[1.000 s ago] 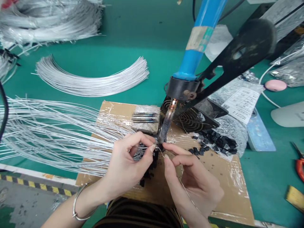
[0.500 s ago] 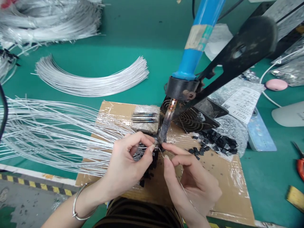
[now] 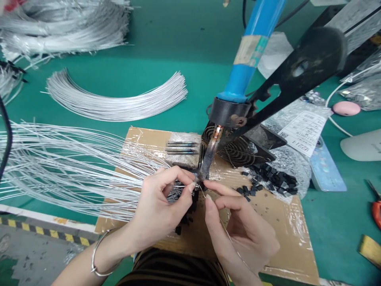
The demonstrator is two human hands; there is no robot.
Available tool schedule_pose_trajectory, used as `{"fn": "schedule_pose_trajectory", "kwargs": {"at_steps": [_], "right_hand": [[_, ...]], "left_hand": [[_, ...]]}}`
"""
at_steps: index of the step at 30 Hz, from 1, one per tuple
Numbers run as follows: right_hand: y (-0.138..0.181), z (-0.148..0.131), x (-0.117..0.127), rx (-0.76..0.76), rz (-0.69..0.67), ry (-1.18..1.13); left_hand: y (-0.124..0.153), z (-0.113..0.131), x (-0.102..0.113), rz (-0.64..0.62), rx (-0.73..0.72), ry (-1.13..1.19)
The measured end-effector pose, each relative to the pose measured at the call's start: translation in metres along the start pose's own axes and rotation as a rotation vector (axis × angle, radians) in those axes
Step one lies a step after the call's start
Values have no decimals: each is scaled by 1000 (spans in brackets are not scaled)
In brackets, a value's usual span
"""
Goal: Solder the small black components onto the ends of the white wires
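Observation:
Under the tip of a blue-handled soldering iron [image 3: 238,79], held tip-down in a black stand arm [image 3: 291,75], my two hands nearly meet. My left hand [image 3: 163,202] is closed in a pinch on a thin white wire, whose end is mostly hidden by the fingertips. A thin strand of solder wire [image 3: 230,240] runs across my right hand [image 3: 244,226], gripped between thumb and fingers, its front end reaching the iron's tip. Many loose white wires [image 3: 74,171] spread leftward from beneath my left hand.
Cardboard [image 3: 282,234] covers the work spot. On it lie a block with dark metal pins [image 3: 182,149], a black fan [image 3: 238,153] and small black pieces [image 3: 274,178]. A curved wire bundle [image 3: 119,105] lies behind; red-handled pliers [image 3: 376,210] and a yellow sponge [image 3: 370,248] sit right.
Both hands keep nearly the same pose at the iron's tip. The view has shifted very slightly; nothing was picked up or let go.

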State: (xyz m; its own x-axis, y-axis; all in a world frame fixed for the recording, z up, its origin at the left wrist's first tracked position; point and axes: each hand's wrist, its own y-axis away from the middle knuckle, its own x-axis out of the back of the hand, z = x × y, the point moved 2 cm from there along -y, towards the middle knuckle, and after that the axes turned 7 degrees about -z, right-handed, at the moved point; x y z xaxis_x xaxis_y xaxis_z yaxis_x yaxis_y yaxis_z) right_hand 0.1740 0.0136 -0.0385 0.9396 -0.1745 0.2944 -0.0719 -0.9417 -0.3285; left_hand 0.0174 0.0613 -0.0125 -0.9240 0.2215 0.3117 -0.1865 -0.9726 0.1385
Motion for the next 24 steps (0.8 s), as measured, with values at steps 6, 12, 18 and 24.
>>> {"fn": "schedule_pose_trajectory", "kwargs": {"at_steps": [6, 12, 18, 24], "right_hand": [[-3, -1, 1, 14, 4, 31], [-2, -2, 0, 7, 19, 18], [-1, -1, 1, -6, -9, 2], [-2, 0, 0, -11, 1, 22]], "left_hand": [[0, 2, 1, -10, -2, -4], [0, 3, 1, -23, -4, -1], [-2, 4, 1, -23, -11, -29], [-3, 2, 0, -37, 1, -14]]}}
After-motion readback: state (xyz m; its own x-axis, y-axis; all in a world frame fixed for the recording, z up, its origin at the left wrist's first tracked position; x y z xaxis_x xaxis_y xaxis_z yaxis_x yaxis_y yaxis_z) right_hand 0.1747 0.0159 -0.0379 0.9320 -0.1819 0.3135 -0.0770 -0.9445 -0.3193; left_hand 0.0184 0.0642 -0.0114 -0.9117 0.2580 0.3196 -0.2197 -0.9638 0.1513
